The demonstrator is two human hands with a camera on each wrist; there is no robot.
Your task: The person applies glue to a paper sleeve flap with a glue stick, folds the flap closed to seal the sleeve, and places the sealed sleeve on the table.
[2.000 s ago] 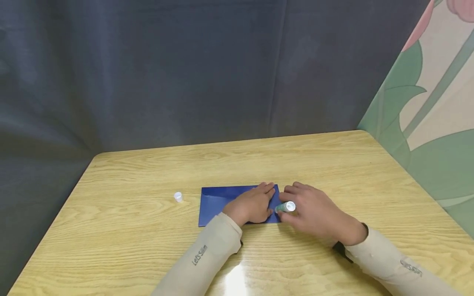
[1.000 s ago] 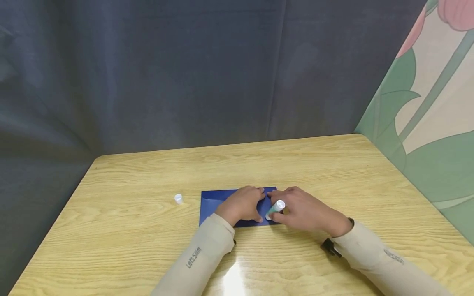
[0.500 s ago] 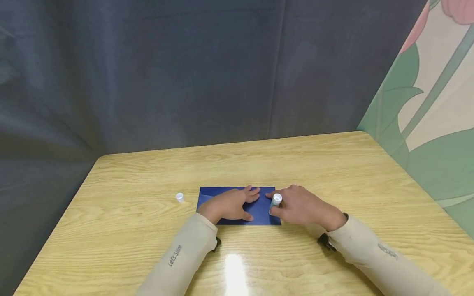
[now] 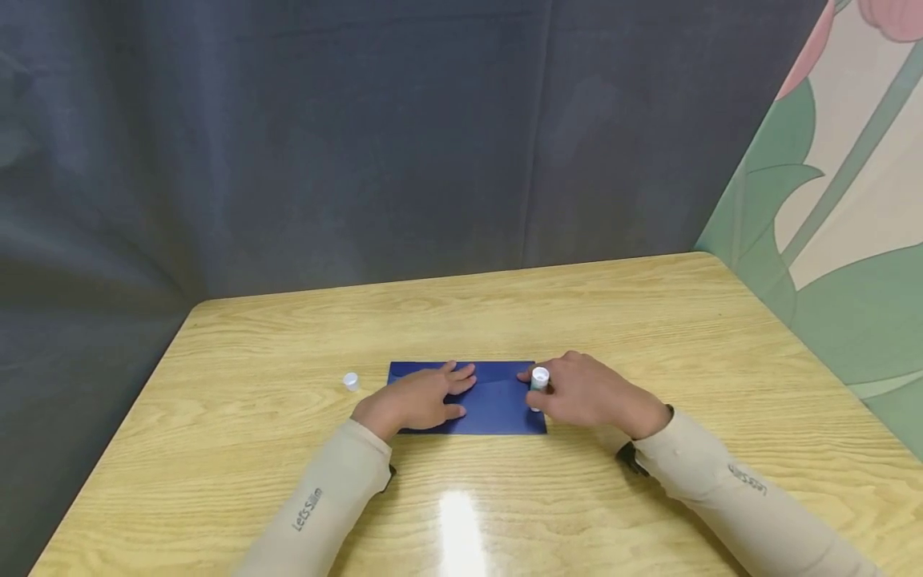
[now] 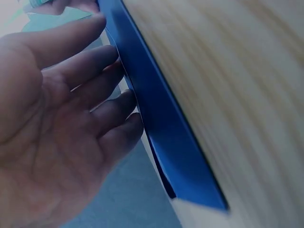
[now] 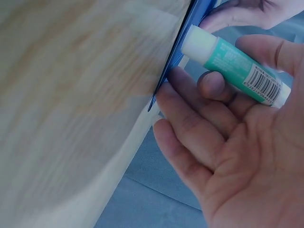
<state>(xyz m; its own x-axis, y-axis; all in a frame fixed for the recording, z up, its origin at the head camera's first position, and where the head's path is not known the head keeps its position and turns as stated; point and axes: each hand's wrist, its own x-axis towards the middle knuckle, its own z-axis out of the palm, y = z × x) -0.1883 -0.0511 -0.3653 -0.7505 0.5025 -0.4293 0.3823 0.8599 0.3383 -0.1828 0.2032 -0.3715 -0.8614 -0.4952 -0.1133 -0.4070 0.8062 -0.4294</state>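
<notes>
A dark blue envelope point(image 4: 497, 413) lies flat on the wooden table. My left hand point(image 4: 417, 399) rests on its left half with fingers spread; in the left wrist view the fingertips touch the blue paper point(image 5: 156, 118). At the envelope's right end my right hand point(image 4: 587, 390) holds a white and green glue stick point(image 4: 539, 378) between thumb and fingers. The right wrist view shows the glue stick point(image 6: 237, 66) with a barcode on its side and its pale end close to the envelope's surface. The other right fingers reach to the envelope's edge.
A small white cap point(image 4: 351, 381) stands on the table point(image 4: 216, 449) left of the envelope. A dark curtain point(image 4: 360, 144) hangs behind the table's far edge, and a wall with a painted flower point(image 4: 851, 200) rises on the right.
My left hand has slid left along the envelope, from its right part to its left half. The right hand has moved slightly left onto the envelope's right end, and the glue stick stands more upright.
</notes>
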